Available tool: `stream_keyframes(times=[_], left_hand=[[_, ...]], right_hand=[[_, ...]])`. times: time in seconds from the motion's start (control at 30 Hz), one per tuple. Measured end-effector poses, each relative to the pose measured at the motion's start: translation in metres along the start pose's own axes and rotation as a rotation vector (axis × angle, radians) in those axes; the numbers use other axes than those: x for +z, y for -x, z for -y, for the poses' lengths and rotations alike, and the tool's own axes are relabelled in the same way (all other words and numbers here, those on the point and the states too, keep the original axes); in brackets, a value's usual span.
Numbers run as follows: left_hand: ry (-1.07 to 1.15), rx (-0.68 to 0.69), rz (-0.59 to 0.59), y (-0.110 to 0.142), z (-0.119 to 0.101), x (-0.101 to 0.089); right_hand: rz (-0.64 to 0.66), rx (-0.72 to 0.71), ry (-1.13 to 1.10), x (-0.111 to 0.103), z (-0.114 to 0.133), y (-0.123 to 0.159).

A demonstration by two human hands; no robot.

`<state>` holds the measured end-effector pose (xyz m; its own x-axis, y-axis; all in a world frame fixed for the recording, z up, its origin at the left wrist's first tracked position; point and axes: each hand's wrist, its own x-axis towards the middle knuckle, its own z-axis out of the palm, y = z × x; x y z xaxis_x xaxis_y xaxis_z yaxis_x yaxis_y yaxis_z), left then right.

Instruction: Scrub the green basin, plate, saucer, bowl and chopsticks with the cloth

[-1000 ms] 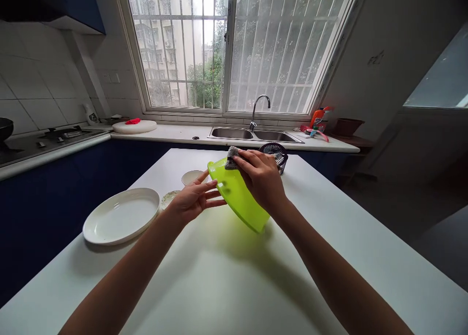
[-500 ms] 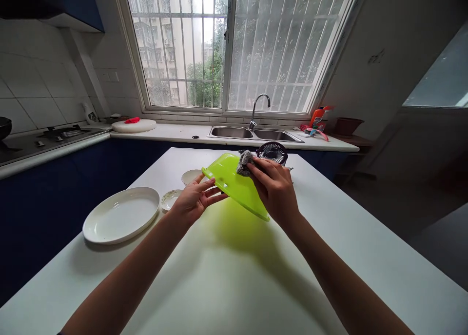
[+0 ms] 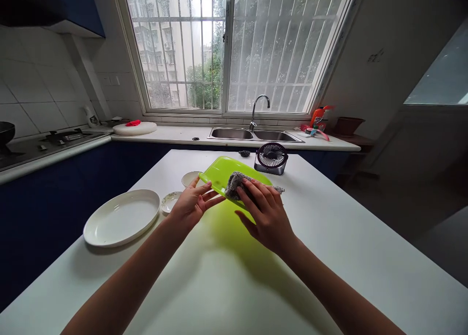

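Observation:
Above the white table, my left hand [image 3: 193, 200] grips a bright green plastic tray [image 3: 222, 168] by its left edge, thumb on top and fingers beneath. The tray is tilted, and its right part is hidden behind my other hand. My right hand [image 3: 268, 213] presses a bunched grey cloth [image 3: 234, 183] against the tray's upper face near its front edge. The cloth's tail sticks out to the right past my fingers. Just beyond my left hand stand a small white bowl [image 3: 189, 179] and a small dish with a floral rim [image 3: 170, 201].
A large white oval plate [image 3: 122, 219] lies on the table [image 3: 365, 257] at the left. Toward the far edge stand a small dark fan [image 3: 271, 158] and a dark scouring pad [image 3: 244, 153]. Behind are a double sink [image 3: 232, 133], a stove [image 3: 62, 142] and a round white board [image 3: 135, 128].
My right hand has drawn the cloth toward me and slightly left across the tray, from its far part to the front edge. The fan and scouring pad now show more fully.

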<state>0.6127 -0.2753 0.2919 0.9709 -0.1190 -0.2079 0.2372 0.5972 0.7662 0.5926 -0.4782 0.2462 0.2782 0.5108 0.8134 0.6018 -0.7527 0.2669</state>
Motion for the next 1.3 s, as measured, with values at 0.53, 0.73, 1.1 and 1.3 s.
stream_keyframes(times=[0.53,0.73,1.1,1.3], left_hand=[[-1.343,1.235,0.147,-0.006,0.026,-0.04],[-1.559,1.658,0.187,-0.016,0.036,-0.051],[-1.466,1.607,0.171,-0.026,0.042,-0.067],[-1.373,1.314,0.184,-0.031,0.044,-0.073]], right_hand=[[-0.042,-0.022,-0.03,-0.001,-0.015,0.008],[-0.013,-0.02,-0.161,-0.002,-0.011,0.009],[-0.033,0.158,-0.31,0.01,-0.034,0.018],[-0.018,0.079,-0.299,0.002,-0.027,0.013]])
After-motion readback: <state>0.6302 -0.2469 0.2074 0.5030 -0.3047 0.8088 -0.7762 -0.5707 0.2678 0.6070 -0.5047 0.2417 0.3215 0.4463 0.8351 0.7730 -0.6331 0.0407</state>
